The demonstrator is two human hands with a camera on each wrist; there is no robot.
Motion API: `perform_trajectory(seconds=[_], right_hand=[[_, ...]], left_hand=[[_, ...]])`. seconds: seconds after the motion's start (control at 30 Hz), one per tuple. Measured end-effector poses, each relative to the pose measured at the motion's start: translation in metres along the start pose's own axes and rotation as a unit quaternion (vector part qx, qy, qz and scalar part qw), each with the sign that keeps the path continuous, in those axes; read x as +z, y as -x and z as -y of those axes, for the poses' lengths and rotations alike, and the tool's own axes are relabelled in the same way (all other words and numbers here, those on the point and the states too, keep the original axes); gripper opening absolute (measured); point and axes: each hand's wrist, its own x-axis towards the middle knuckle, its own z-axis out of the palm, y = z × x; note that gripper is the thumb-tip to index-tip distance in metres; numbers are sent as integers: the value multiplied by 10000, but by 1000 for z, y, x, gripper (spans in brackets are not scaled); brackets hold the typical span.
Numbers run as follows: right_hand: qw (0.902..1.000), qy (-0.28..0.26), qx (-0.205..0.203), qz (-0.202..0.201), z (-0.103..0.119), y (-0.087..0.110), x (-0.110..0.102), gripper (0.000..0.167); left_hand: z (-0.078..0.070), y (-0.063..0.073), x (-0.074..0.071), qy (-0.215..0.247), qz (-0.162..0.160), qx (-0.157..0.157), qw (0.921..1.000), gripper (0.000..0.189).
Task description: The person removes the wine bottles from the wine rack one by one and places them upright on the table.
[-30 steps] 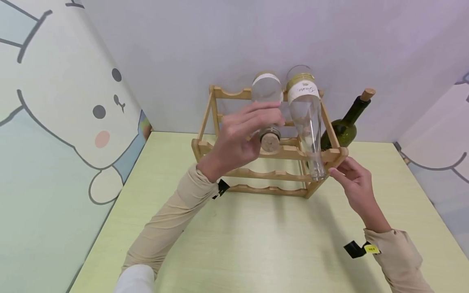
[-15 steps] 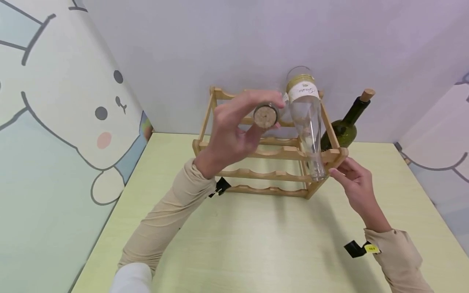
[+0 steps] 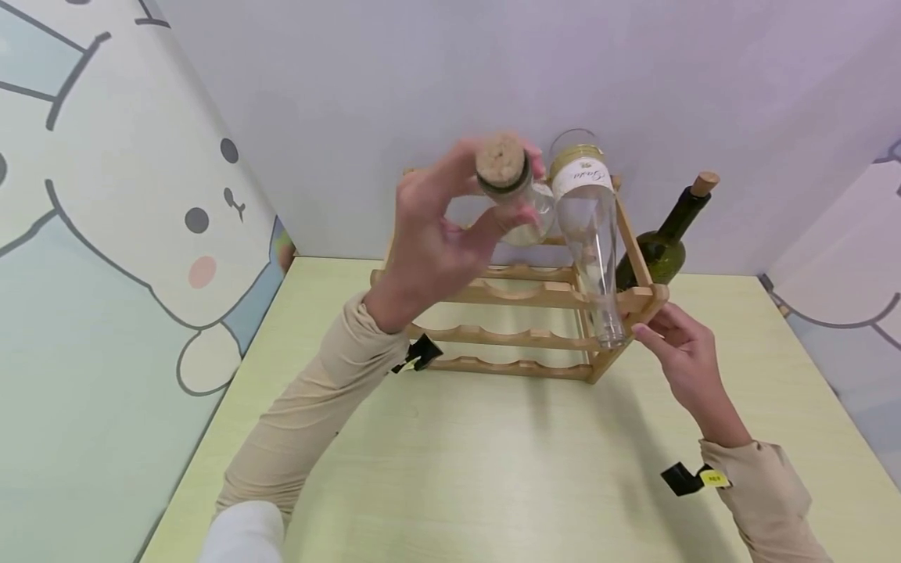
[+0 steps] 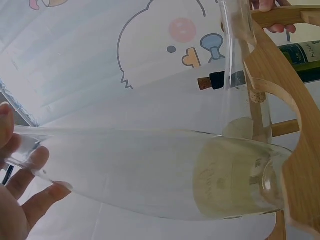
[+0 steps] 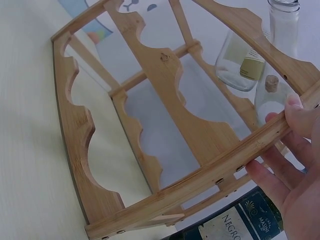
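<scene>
Held a clear glass bottle sideways by its neck in the left hand, with cream label and base toward a scalloped wooden wine rack. Showed, higher up, a second clear bottle crossing before a corked green wine bottle, the right hand gripping the rack, and a cartoon-printed wall.

Pale table, rack atop, seemingly green bottle too
</scene>
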Motion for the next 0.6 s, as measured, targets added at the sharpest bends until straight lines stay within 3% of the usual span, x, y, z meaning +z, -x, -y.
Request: perform_trajectory(seconds=[0.2,0.4,0.6], right_hand=[[9999,-66,-69,34,0,0,0,40],[9999,-97,-79,58,0,-1,0,41],[9998,-190,-32,95,0,-2,0,41]], left_hand=[[-3,-11,-2,10,-134,-111,9998,37],[-5,-19,-4,-107,-218,-447,9987,38],[0,-26,-8,75,-439,-593,9972,34]])
